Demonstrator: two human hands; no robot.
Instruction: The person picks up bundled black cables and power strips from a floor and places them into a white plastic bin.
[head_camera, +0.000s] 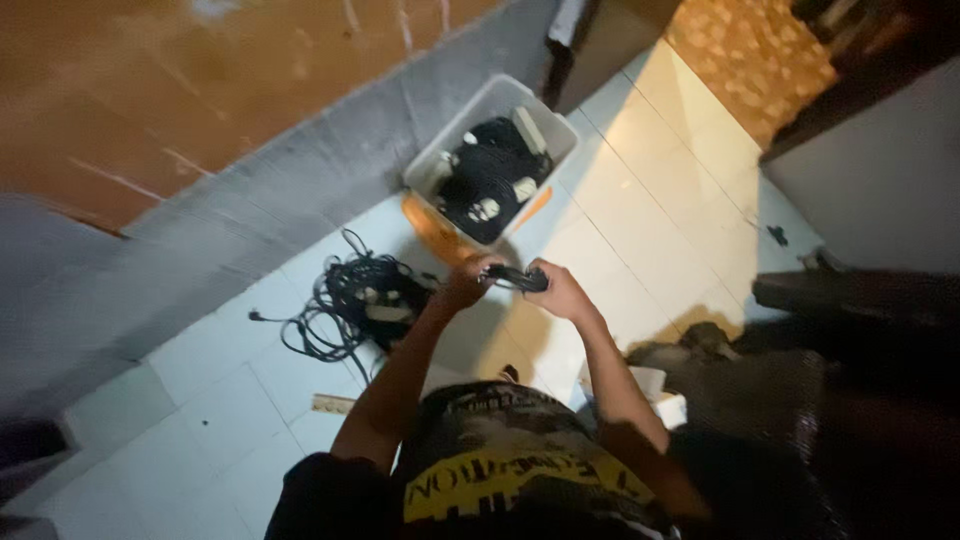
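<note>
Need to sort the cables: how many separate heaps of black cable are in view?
3: one in the white bin by the wall, one tangled pile on the floor tiles, one small bundle held in both hands. More may be hidden.

Dim warm indoor light falling brightest on the pale glossy floor tiles (640, 200), motion blur softening everything, deep shadow swallowing the area right of the tiles, edges bending from wide-angle distortion, grain showing throughout.
</note>
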